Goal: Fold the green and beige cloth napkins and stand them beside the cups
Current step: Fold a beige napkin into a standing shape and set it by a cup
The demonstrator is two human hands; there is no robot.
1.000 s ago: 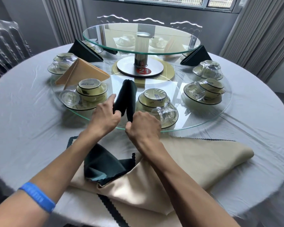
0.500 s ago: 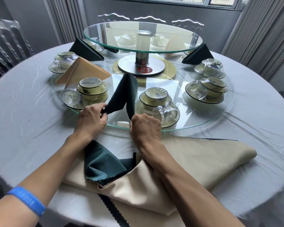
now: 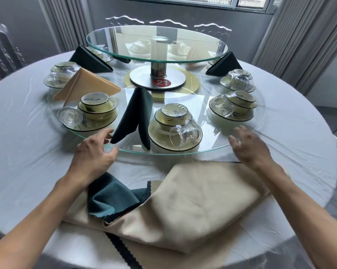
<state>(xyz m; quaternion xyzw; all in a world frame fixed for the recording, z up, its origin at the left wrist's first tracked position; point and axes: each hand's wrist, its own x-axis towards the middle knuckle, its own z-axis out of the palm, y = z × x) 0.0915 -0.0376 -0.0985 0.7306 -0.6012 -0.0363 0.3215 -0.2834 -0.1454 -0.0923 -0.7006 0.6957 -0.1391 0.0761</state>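
I see the dark green folded cloth napkin [image 3: 136, 117] standing upright like a tent on the lower round glass turntable [image 3: 241, 140], between two stacked cream cup-and-saucer sets: one [image 3: 94, 111] to its left and one [image 3: 174, 127] to its right, each with a clear glass cup lying on its side. My left hand [image 3: 94, 154] sits at the near rim of the glass just beside the napkin's lower left corner, fingers spread and loosely bent, holding nothing; I cannot tell whether a fingertip touches the cloth. My right hand [image 3: 248, 146] is well apart from the napkin, off to the right at the glass rim, fingers relaxed and empty. On the white-covered tabletop [image 3: 27, 152] below my forearms lies a loose heap of unfolded beige napkins [image 3: 198, 206] with a crumpled dark green one [image 3: 113, 197] partly under them. A folded beige napkin [image 3: 86, 86] stands farther left on the turntable.
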